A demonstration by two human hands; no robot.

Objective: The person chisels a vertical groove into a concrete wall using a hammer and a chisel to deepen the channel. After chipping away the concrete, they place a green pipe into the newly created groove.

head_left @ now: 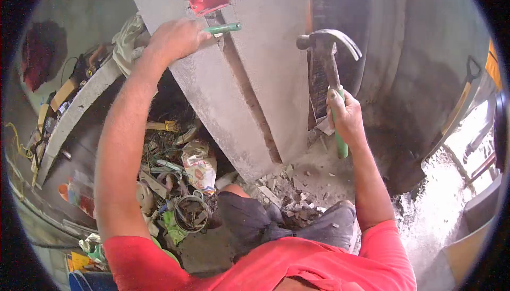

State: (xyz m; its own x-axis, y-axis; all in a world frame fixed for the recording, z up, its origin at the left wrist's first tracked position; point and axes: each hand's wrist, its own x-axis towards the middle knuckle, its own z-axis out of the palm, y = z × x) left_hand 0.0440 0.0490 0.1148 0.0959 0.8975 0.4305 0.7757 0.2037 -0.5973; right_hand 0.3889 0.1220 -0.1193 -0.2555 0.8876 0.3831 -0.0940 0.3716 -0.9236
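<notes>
My left hand [179,38] is closed round a green-handled tool [226,27], its handle end pointing right, near the top of a channel [247,86] cut in the grey wall [271,52]. The tool's far end is hidden behind my fingers. Just above is a red box [209,1] set in the wall. My right hand [346,115] grips the green handle of a claw hammer [330,60]. The hammer is upright, right of the wall face, its claw curving right and its striking face toward the left. It is apart from the green-handled tool.
Rubble [297,195] lies at the wall's foot. At lower left are a bucket [192,213], a plastic bag [200,166] and mixed debris. A curved ledge [79,113] with tools stands at left. A long-handled shovel [461,99] leans at right.
</notes>
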